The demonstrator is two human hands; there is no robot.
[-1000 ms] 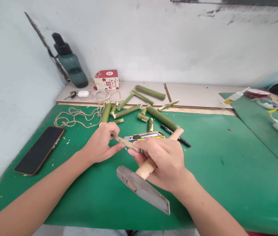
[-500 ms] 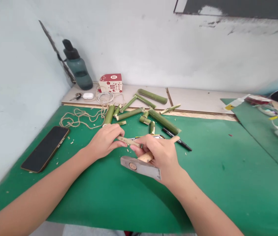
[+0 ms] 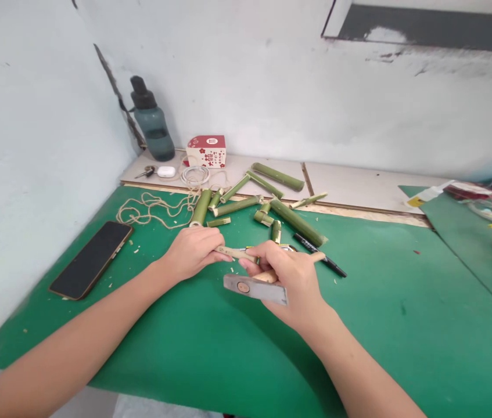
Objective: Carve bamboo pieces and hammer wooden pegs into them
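Note:
My left hand (image 3: 193, 251) is closed around one end of a thin pale bamboo stick (image 3: 237, 253), held level over the green mat (image 3: 380, 313). My right hand (image 3: 291, 278) grips a hammer by its wooden handle close to the head, and its fingertips also pinch the stick's other end. The grey steel hammer head (image 3: 255, 289) points toward me, just below the stick. A yellow utility knife (image 3: 287, 248) lies mostly hidden behind my right hand.
Several green bamboo pieces (image 3: 295, 222) lie behind the hands, with a black marker (image 3: 322, 262) to their right. A phone (image 3: 92, 258) and loose twine (image 3: 154, 208) sit at left. A dark bottle (image 3: 153, 125), red box (image 3: 207, 151), earbud case and cable coil stand by the wall.
The hammer head has swung from hanging low toward me to lying level just under the stick. Both hands have drawn closer together; the view has tilted up and shifted left.

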